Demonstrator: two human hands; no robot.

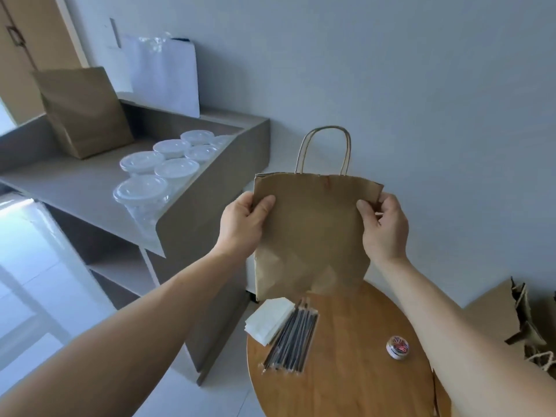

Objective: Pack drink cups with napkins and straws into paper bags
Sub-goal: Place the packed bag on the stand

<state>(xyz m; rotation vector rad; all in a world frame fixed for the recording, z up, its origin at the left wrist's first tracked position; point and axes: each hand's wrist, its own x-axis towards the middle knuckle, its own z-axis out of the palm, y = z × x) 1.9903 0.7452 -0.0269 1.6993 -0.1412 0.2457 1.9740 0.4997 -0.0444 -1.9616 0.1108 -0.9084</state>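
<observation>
Between the hands, held up in the air, hangs a brown paper bag (313,233), folded flat with its broad face toward the camera. The left hand (240,227) grips the bag's left edge near the top, thumb pressed on the near face and fingers wrapped behind. The right hand (383,227) pinches the top right corner, thumb on the near face and fingers curled over the edge. The bag is plain kraft brown with a jagged top edge, and a twisted paper handle (326,145) loops upright above it. Diagonal creases and a folded base panel mark its lower half.

Below the hands sits a round wooden table (346,371); the bag's bottom edge hangs just above its far side. Under the bag lies a stack of white napkins (269,319), and touching its right side is a bundle of dark straws (293,338) in clear wrappers. Beside the right forearm, well apart from the straws, rests a small round tin (397,347) with a red-patterned lid.

Left of the left hand stands a grey shelf (75,188) carrying a cluster of clear lidded cups (162,170). Right of the right forearm lies a heap of spare bags (511,314), brown and flat; what they rest on cannot be told.
</observation>
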